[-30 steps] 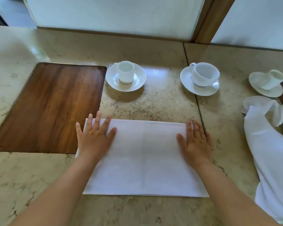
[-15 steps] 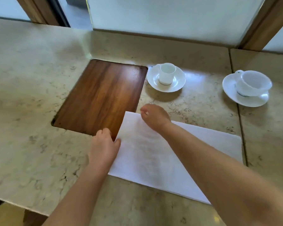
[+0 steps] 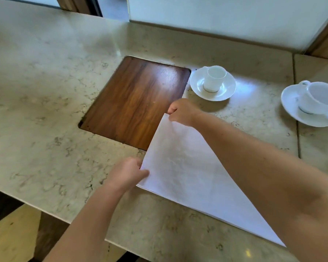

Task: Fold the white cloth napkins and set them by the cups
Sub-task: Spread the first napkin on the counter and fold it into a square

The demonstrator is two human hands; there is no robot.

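On veined marble (image 3: 45, 110), smooth white napkin (image 3: 187, 176)

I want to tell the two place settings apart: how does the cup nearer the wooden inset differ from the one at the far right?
The left cup is narrow and tall; the right cup is wide and bowl-like. The left cup sits centred on its saucer; the right cup sits towards the back of its saucer. The left cup stands beside the wooden inset; the right cup lies beyond a seam in the counter. Both are white, empty and upright.
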